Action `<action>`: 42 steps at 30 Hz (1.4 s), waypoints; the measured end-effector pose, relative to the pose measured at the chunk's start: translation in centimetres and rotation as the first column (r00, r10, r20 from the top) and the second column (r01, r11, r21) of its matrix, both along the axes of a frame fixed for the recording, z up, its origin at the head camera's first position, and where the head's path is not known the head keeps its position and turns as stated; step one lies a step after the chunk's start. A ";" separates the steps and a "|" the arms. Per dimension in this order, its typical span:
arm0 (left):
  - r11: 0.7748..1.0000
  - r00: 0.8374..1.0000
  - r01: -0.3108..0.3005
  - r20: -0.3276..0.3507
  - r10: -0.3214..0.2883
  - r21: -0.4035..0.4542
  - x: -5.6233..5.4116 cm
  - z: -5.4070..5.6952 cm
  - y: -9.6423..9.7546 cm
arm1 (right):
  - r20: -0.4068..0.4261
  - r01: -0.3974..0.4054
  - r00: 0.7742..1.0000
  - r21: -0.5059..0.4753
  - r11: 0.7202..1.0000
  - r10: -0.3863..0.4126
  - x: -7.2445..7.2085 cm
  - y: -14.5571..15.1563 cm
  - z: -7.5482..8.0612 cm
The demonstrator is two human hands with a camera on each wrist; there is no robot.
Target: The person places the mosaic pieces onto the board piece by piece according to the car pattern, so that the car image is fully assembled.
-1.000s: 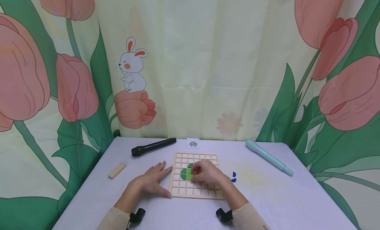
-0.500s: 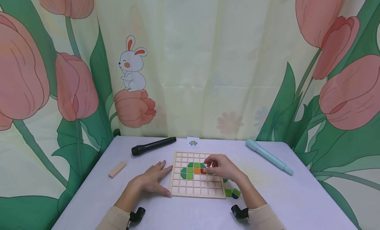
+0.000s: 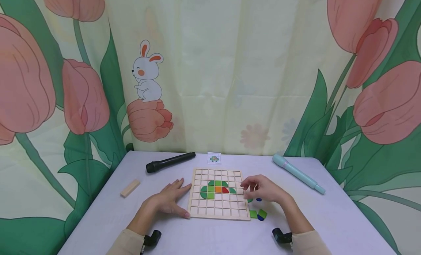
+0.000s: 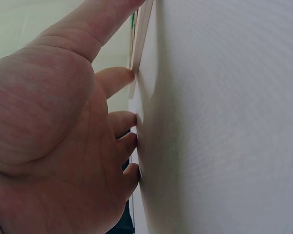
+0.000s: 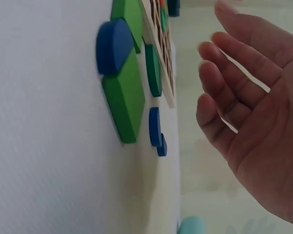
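A wooden grid board (image 3: 218,208) lies mid-table, holding light green squares (image 3: 210,195), dark green rounded pieces (image 3: 203,192), an orange square (image 3: 218,189) and a red piece (image 3: 225,190). My left hand (image 3: 171,198) rests at the board's left edge, fingers spread and thumb at the near corner. Over the right edge hovers my right hand (image 3: 263,188), its fingers loosely bent; the right wrist view shows nothing in it. Below and beside it lie loose pieces: green squares (image 5: 124,100), a blue rounded piece (image 5: 113,46), a dark green piece (image 5: 154,70) and smaller-looking blue ones (image 5: 155,126).
Behind the board lies a small picture card (image 3: 214,158) with a gridded pattern. A black microphone-like stick (image 3: 170,162) is at the back left, a wooden block (image 3: 130,188) at the left. A light teal tube (image 3: 297,174) lies at the right. A printed curtain hangs behind.
My right hand has moved right, from over the board's middle to its right edge. The orange, red and right-hand dark green pieces now show uncovered. My left hand has stayed put.
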State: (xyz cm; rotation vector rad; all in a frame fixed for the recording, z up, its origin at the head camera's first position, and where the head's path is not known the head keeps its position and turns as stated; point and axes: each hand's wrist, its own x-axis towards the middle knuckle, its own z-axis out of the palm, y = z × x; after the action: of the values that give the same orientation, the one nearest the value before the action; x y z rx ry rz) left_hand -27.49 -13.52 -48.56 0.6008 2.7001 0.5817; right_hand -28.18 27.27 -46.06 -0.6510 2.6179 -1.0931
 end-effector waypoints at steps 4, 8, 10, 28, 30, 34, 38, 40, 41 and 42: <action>1.000 1.000 0.003 0.002 -0.003 0.005 0.0 0.1 0.0 | 0.032 -0.057 0.998 -0.026 0.998 0.058 -0.1 0.7 0.1; 1.000 1.000 0.010 0.002 -0.010 0.010 0.0 0.2 -0.1 | 0.083 -0.101 0.991 -0.012 0.995 0.102 0.0 1.1 0.2; 1.000 1.000 0.010 0.002 -0.010 0.011 0.0 0.1 -0.1 | 0.116 -0.117 0.987 0.011 0.993 0.115 0.1 1.2 0.2; 1.000 1.000 0.013 -0.002 -0.013 -0.001 0.0 0.2 -0.1 | 0.217 -0.157 0.969 0.167 0.973 0.119 1.0 0.3 -0.2; 1.000 1.000 0.011 0.000 -0.011 -0.003 0.0 0.2 -0.1 | 0.225 -0.156 0.968 0.169 0.973 0.116 1.0 0.3 -0.3; 1.000 1.000 0.011 0.002 -0.011 -0.003 0.0 0.1 -0.1 | 0.223 -0.137 0.970 0.185 0.973 0.095 1.0 0.1 -0.3; 1.000 1.000 0.009 -0.004 -0.009 -0.001 0.0 0.0 -0.1 | 0.192 -0.093 0.980 0.212 0.973 0.052 1.2 0.0 -0.1; 1.000 1.000 0.005 -0.002 -0.005 -0.004 0.0 0.0 -0.2 | 0.170 -0.080 0.985 0.220 0.972 0.042 1.2 0.0 0.0; 1.000 1.000 0.005 -0.003 -0.005 -0.001 0.0 0.0 -0.2 | 0.161 -0.074 0.986 0.218 0.973 0.039 1.3 0.0 0.0; 1.000 1.000 0.004 -0.002 -0.004 -0.001 0.0 0.0 -0.2 | 0.156 -0.072 0.987 0.214 0.974 0.039 1.3 0.0 -0.1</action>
State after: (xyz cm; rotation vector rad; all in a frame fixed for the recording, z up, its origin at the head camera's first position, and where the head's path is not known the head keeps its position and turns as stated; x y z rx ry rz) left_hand -27.48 -13.68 -48.52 0.6065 2.7009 0.5792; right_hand -26.91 27.29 -46.11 -0.5660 2.5249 -0.7882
